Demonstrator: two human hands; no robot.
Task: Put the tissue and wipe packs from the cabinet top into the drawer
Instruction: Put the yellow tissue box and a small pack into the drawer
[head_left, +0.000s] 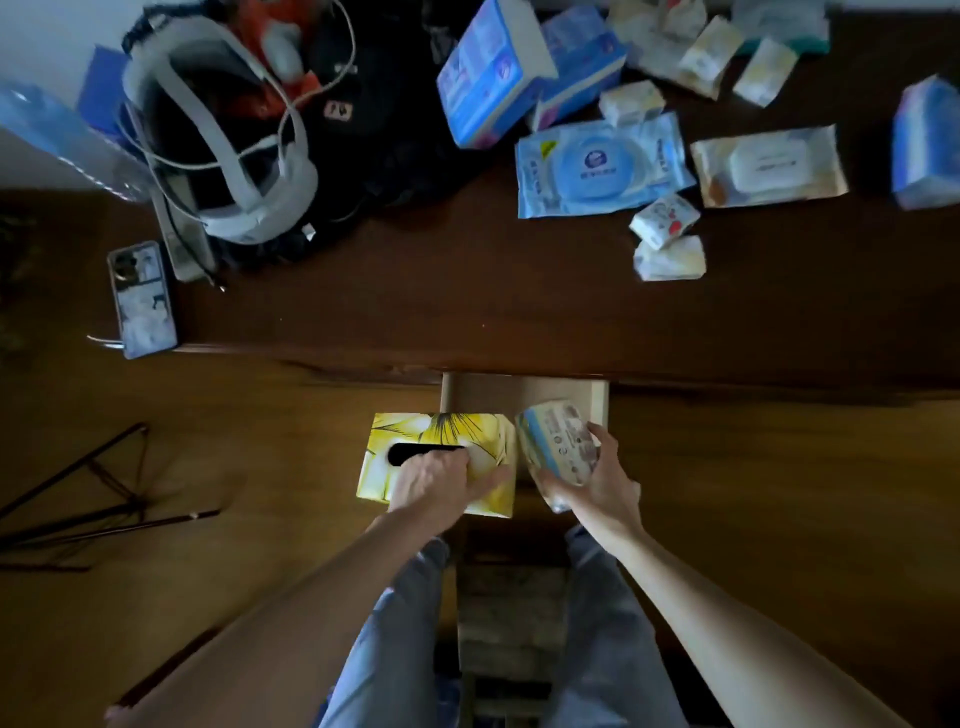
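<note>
The yellow tissue box (441, 457), long axis across the drawer (524, 395), was gripped by the left hand (441, 480), overhanging its left edge, while a wipe pack (558, 447) was grasped by the right hand (602, 483) over the right side.

Yellow box (441, 462) blocks drawer (524, 395) opening; far end free.

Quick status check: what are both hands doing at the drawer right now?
Left hand grips yellow tissue box, right hand grips wipe pack. Both over open drawer. Many packs remain on cabinet top. Nothing blocking.
</note>
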